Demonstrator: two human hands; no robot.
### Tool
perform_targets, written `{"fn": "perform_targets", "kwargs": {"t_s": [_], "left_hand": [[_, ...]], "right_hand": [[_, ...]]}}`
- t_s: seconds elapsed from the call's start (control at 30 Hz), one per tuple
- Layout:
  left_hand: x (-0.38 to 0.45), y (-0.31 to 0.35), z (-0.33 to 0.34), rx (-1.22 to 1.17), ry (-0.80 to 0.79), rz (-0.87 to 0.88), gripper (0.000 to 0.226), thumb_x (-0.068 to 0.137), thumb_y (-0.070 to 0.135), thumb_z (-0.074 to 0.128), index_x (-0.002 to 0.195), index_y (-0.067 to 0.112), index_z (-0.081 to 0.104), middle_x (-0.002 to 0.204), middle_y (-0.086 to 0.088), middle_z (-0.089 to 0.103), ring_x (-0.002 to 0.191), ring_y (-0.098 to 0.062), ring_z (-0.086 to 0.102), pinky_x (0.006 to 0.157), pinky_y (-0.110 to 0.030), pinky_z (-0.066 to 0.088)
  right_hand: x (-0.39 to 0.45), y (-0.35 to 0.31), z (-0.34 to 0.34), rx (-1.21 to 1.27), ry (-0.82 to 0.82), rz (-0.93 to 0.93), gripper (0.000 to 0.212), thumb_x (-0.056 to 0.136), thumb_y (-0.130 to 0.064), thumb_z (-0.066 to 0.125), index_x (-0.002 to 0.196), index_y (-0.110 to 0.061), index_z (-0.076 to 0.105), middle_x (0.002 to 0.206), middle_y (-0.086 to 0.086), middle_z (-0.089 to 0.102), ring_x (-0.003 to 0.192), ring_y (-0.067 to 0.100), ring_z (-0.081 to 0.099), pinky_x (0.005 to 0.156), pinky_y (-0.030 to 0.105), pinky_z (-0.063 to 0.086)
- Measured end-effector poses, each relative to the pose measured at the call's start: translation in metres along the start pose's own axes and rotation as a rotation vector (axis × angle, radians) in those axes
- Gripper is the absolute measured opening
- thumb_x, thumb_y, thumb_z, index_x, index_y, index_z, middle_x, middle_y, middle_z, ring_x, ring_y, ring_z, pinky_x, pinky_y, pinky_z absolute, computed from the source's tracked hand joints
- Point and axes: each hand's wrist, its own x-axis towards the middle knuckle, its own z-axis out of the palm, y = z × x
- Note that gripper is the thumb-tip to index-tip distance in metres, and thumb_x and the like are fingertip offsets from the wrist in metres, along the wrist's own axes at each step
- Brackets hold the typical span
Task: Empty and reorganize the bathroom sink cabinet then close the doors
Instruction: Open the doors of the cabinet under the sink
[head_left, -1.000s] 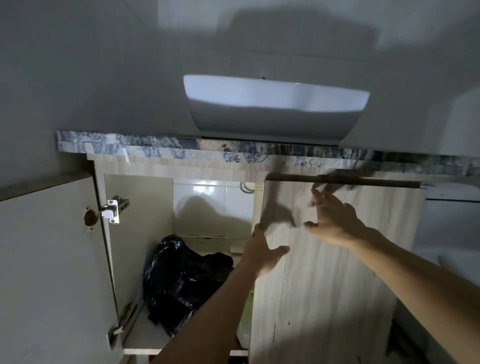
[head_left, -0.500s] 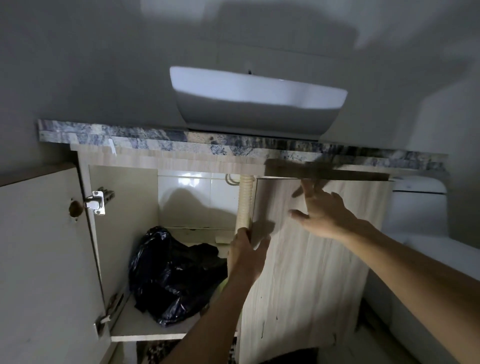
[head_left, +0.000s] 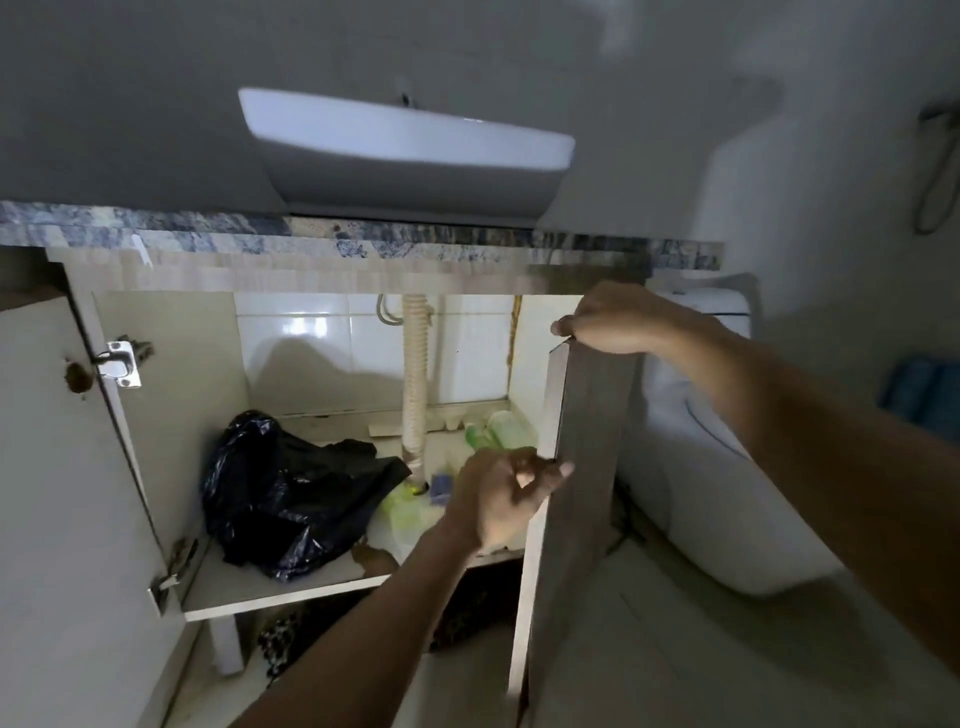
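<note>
Both hands clamp right door (head_left: 587, 467), right hand (head_left: 618, 322) top corner, left hand (head_left: 504, 493) mid-edge; opening step, next reach centre-frame black bag (head_left: 291, 493).

white toilet (head_left: 691, 467), blue towel (head_left: 922, 392), shower hose (head_left: 935, 171)

— Black plastic bag (head_left: 291, 493), glossy. Pale green bottles (head_left: 498, 431) at the back right.
— Cream ribbed pipe (head_left: 415, 374), white tiles (head_left: 322, 343). Blue-grey marbled table (head_left: 208, 236), white sink (head_left: 405, 150), light wood-grain doors (head_left: 587, 467).
</note>
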Motion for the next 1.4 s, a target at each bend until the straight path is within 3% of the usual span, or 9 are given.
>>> {"fn": "perform_targets", "kwargs": {"t_s": [0.07, 0.23, 0.33, 0.43, 0.53, 0.63, 0.77, 1.2, 1.4], "left_hand": [[0.006, 0.021, 0.012, 0.019, -0.123, 0.119, 0.060, 0.087, 0.063, 0.041, 0.078, 0.014, 0.074, 0.062, -0.001, 0.070, 0.053, -0.012, 0.063, 0.053, -0.024, 0.046], [0.022, 0.075, 0.049, 0.165, -0.311, 0.255, 0.064, 0.093, 0.059, 0.035, 0.066, 0.011, 0.066, 0.065, -0.003, 0.065, 0.059, -0.017, 0.059, 0.057, -0.026, 0.044], [0.028, 0.100, 0.069, 0.150, -0.408, 0.236, 0.056, 0.096, 0.055, 0.036, 0.053, 0.019, 0.043, 0.052, 0.005, 0.043, 0.047, -0.007, 0.042, 0.048, -0.018, 0.026], [0.030, 0.117, 0.093, 0.043, -0.396, 0.199, 0.055, 0.091, 0.063, 0.034, 0.053, 0.023, 0.039, 0.052, 0.011, 0.037, 0.047, -0.006, 0.045, 0.048, -0.014, 0.026], [0.029, 0.136, 0.119, -0.097, -0.379, 0.118, 0.044, 0.092, 0.052, 0.050, 0.067, 0.016, 0.051, 0.061, 0.009, 0.043, 0.052, -0.008, 0.046, 0.056, -0.012, 0.034], [0.025, 0.149, 0.144, -0.162, -0.383, 0.133, 0.035, 0.094, 0.043, 0.054, 0.101, 0.010, 0.062, 0.097, -0.001, 0.060, 0.080, -0.021, 0.064, 0.079, -0.027, 0.054], [0.028, 0.153, 0.173, -0.149, -0.483, 0.129, 0.055, 0.094, 0.042, 0.051, 0.140, 0.016, 0.035, 0.139, -0.004, 0.046, 0.115, -0.029, 0.058, 0.095, -0.040, 0.053], [0.035, 0.111, 0.160, -0.192, -0.661, 0.163, 0.071, 0.094, 0.038, 0.055, 0.151, 0.027, 0.015, 0.152, -0.006, 0.031, 0.131, -0.031, 0.044, 0.103, -0.042, 0.043], [0.023, 0.030, 0.126, -0.017, -0.689, -0.130, 0.066, 0.093, 0.038, 0.053, 0.148, 0.022, 0.021, 0.149, -0.008, 0.035, 0.135, -0.029, 0.037, 0.107, -0.042, 0.037]], "right_hand": [[-0.009, 0.009, -0.015, -0.100, -0.075, 0.047, 0.043, 0.083, -0.046, 0.061, 0.059, -0.017, 0.042, 0.069, 0.001, 0.052, 0.063, 0.018, 0.049, 0.068, 0.031, 0.039], [-0.035, 0.032, -0.028, -0.333, -0.093, 0.111, 0.021, 0.082, -0.022, 0.071, 0.083, -0.006, 0.058, 0.069, 0.003, 0.054, 0.060, 0.013, 0.051, 0.055, 0.023, 0.039], [-0.040, 0.049, -0.022, -0.427, -0.012, 0.147, 0.029, 0.086, -0.010, 0.064, 0.112, 0.001, 0.057, 0.079, 0.006, 0.055, 0.070, 0.017, 0.056, 0.067, 0.027, 0.050], [-0.040, 0.065, -0.016, -0.551, 0.033, 0.182, 0.021, 0.089, -0.004, 0.052, 0.108, 0.000, 0.061, 0.083, 0.006, 0.057, 0.077, 0.019, 0.060, 0.077, 0.029, 0.054], [-0.041, 0.085, -0.011, -0.635, 0.019, 0.200, 0.018, 0.092, -0.005, 0.048, 0.104, -0.003, 0.062, 0.073, 0.000, 0.050, 0.063, 0.013, 0.051, 0.062, 0.024, 0.046], [-0.050, 0.109, -0.001, -0.723, 0.091, 0.213, 0.031, 0.093, -0.015, 0.047, 0.123, -0.004, 0.048, 0.103, 0.008, 0.055, 0.082, 0.021, 0.054, 0.079, 0.035, 0.050], [-0.051, 0.138, 0.010, -0.734, 0.225, 0.274, 0.052, 0.087, -0.019, 0.056, 0.132, -0.008, 0.035, 0.127, 0.011, 0.047, 0.102, 0.031, 0.053, 0.086, 0.038, 0.043], [-0.033, 0.151, 0.029, -0.659, 0.249, 0.397, 0.081, 0.082, -0.033, 0.061, 0.145, -0.008, 0.017, 0.150, 0.015, 0.025, 0.135, 0.039, 0.029, 0.111, 0.058, 0.018], [-0.059, 0.118, 0.083, -0.408, 0.252, 0.106, 0.064, 0.090, -0.036, 0.058, 0.142, -0.013, 0.030, 0.157, 0.009, 0.017, 0.144, 0.027, 0.022, 0.116, 0.049, 0.012]]}}
